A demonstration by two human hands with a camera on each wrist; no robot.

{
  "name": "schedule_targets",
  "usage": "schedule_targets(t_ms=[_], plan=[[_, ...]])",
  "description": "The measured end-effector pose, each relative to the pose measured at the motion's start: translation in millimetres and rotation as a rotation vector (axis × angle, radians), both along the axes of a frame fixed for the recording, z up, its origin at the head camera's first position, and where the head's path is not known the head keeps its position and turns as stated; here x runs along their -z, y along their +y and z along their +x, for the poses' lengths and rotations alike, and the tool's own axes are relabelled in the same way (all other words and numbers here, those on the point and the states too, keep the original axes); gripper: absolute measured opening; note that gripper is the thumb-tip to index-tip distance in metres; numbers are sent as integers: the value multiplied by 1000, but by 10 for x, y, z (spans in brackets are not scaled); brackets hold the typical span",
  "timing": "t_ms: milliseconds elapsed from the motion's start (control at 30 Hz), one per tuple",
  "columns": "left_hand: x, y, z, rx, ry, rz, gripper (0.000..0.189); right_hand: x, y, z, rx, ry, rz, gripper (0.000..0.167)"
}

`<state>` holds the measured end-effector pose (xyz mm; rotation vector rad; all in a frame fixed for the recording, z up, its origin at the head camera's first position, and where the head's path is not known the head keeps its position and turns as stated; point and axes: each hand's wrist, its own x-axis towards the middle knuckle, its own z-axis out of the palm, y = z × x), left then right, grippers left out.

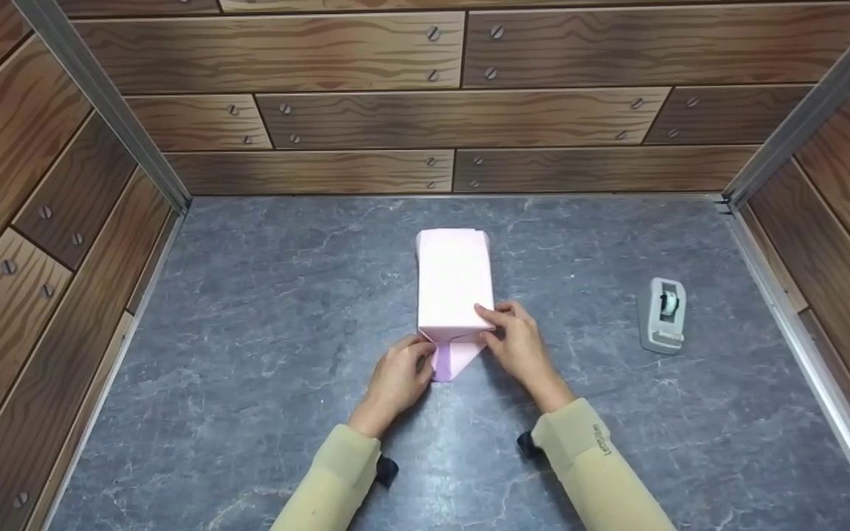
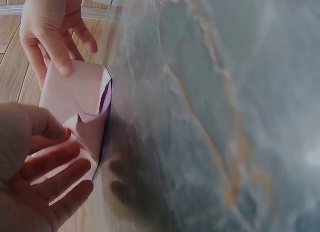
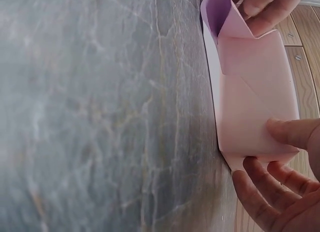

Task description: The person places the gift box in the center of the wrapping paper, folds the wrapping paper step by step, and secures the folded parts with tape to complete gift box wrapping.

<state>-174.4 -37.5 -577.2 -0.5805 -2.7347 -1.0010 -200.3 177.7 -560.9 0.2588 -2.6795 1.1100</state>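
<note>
A box wrapped in pale pink paper [image 1: 454, 276] lies on the table, its near end facing me. At that end a loose paper flap [image 1: 463, 357] sticks out low toward me, and a purple inner side shows where the paper curls [image 3: 218, 14]. My left hand [image 1: 399, 375] pinches the folded paper at the left corner between thumb and index finger, the other fingers spread in the left wrist view. With my right hand [image 1: 521, 345] I grip the near right corner: the thumb [image 3: 290, 132] presses on the end face, and fingers lie along the side.
A grey tape dispenser [image 1: 662, 338] with a roll in it stands on the table to the right. Wood-patterned panels [image 1: 366, 122] wall the dark marbled table [image 1: 270, 310] at the back and both sides, with metal strips [image 1: 801, 354] along the edges.
</note>
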Motion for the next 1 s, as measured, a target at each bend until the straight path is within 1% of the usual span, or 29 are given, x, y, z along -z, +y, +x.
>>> schedule_targets(t_ms=[100, 300, 433, 533, 633, 733, 833, 1000], plan=[[11, -20, 0, 43, -10, -23, 19, -1, -3, 4, -1, -6, -1, 47], [26, -46, -11, 104, 16, -68, 19, -1, -2, 3, -3, -3, -1, 47], [58, -53, -13, 159, 37, -144, 22, 6, 0, 2, -4, -1, -4, 47], [64, -51, 3, 187, 47, -220, 23, 7, 2, 6, -5, 4, -6, 47], [51, -42, 25, 192, 32, -286, 26, 9, 6, 4, -11, 15, -4, 46], [48, -34, 38, 190, 8, -328, 33, 14, 7, 0, -14, 17, 2, 47], [44, -36, 47, 193, 4, -340, 37, 17, 7, 1, -12, 15, 7, 47], [34, -37, 58, 202, 9, -344, 37, 18, 8, 4, -8, 18, 4, 48]])
